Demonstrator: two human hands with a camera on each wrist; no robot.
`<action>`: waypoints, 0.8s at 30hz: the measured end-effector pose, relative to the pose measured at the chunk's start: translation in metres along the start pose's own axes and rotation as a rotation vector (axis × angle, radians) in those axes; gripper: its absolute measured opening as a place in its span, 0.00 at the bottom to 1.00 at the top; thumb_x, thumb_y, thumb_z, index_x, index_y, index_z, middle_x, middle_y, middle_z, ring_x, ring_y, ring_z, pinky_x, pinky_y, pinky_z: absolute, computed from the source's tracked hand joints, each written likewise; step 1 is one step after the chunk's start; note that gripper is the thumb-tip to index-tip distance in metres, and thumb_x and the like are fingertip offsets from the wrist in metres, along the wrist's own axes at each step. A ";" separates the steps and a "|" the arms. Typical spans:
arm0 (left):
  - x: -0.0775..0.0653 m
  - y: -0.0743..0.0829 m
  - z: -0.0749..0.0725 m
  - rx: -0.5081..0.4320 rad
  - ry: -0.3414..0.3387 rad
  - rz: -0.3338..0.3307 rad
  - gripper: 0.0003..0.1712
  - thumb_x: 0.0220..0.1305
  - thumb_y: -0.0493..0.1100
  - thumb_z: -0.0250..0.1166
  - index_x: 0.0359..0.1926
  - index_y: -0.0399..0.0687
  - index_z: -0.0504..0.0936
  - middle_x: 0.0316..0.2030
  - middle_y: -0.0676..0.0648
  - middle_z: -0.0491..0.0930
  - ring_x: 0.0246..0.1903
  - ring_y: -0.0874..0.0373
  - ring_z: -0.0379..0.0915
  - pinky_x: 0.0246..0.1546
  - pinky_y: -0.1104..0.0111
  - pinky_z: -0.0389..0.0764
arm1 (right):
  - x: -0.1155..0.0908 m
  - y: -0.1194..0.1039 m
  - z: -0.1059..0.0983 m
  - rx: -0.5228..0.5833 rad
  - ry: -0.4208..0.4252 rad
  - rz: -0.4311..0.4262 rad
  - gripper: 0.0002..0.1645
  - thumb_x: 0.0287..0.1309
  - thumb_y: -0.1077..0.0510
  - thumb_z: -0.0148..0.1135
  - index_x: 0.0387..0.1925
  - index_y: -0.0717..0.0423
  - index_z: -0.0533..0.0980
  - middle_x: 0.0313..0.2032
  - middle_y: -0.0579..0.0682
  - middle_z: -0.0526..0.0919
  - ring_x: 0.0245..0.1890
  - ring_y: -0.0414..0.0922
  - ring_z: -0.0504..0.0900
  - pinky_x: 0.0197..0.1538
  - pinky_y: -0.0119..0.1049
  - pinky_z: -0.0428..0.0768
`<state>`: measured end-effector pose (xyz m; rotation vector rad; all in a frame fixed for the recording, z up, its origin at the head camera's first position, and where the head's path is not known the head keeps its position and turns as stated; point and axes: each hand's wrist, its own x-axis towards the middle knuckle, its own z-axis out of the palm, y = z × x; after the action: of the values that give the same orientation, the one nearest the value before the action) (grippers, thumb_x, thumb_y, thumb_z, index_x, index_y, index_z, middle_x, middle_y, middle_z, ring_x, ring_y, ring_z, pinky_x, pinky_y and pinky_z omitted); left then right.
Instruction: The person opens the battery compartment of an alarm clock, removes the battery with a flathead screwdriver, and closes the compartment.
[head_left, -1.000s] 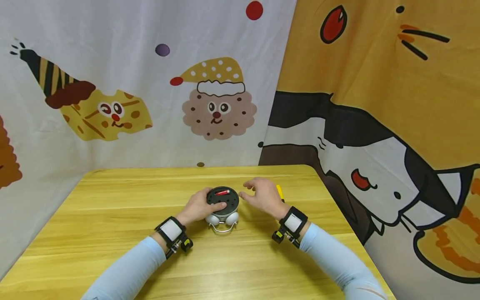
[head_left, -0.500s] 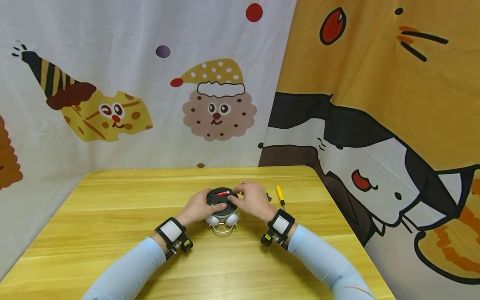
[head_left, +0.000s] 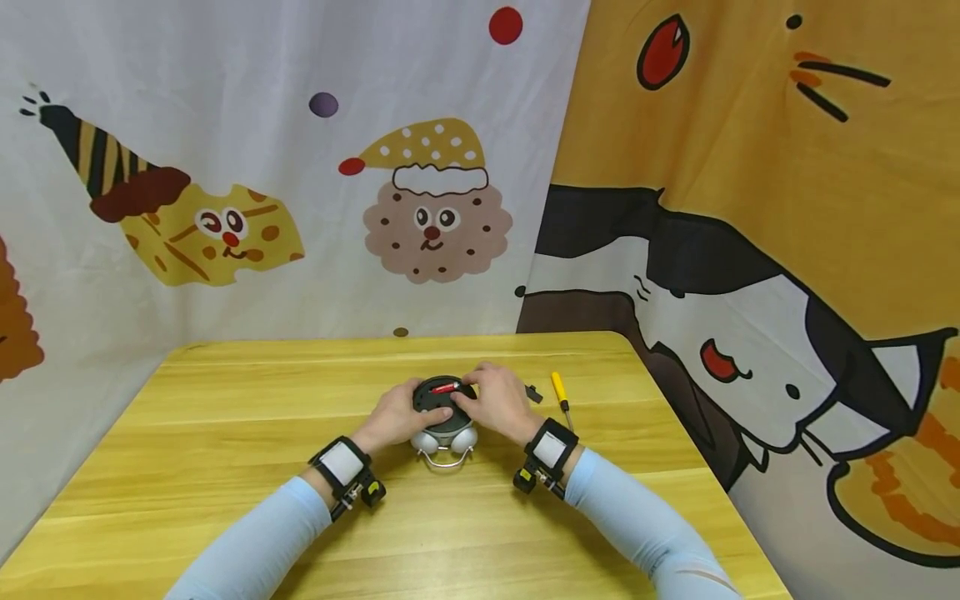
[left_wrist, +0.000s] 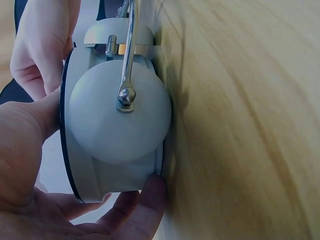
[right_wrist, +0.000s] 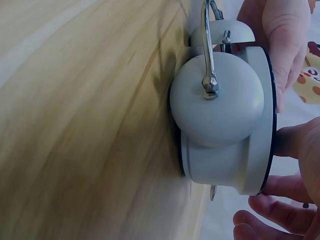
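A white twin-bell alarm clock (head_left: 444, 421) lies face down on the table, its black back up and its bells toward me. A red battery (head_left: 446, 388) sits in the slot in that back. My left hand (head_left: 388, 418) grips the clock from the left, thumb across the back and fingers round the side, as the left wrist view shows. From the right, my right hand (head_left: 498, 404) holds the clock's rim near the battery's right end. In the right wrist view its thumb (right_wrist: 291, 141) is on the back and its forefinger is at the edge; the other fingers curl loosely.
Right of my right hand lies a small dark cover piece (head_left: 533, 393). Beside it is a screwdriver (head_left: 559, 393) with a yellow handle. The wooden table (head_left: 300, 375) ends at a printed cloth backdrop (head_left: 435, 308).
My right hand has moved left and come onto the clock's right rim, uncovering the screwdriver and dark piece. My left hand and the clock stay in place.
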<state>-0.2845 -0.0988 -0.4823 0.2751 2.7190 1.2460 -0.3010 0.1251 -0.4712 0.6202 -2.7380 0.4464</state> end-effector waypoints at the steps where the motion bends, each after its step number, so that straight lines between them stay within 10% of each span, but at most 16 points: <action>1: 0.000 0.000 0.000 -0.001 0.000 0.001 0.48 0.70 0.62 0.79 0.76 0.34 0.75 0.67 0.32 0.85 0.63 0.40 0.85 0.65 0.44 0.85 | 0.000 0.000 0.001 -0.004 -0.001 0.000 0.23 0.70 0.40 0.78 0.54 0.51 0.93 0.48 0.51 0.92 0.42 0.49 0.92 0.35 0.36 0.85; 24: 0.002 -0.002 0.000 -0.018 -0.004 0.022 0.45 0.70 0.62 0.79 0.73 0.36 0.78 0.63 0.35 0.88 0.58 0.44 0.87 0.60 0.48 0.87 | 0.005 -0.011 0.005 -0.104 0.017 -0.059 0.16 0.75 0.45 0.74 0.49 0.51 0.94 0.49 0.49 0.91 0.46 0.47 0.92 0.41 0.39 0.91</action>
<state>-0.2866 -0.1001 -0.4839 0.3058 2.7074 1.2733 -0.3012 0.1119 -0.4716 0.6655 -2.6987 0.2921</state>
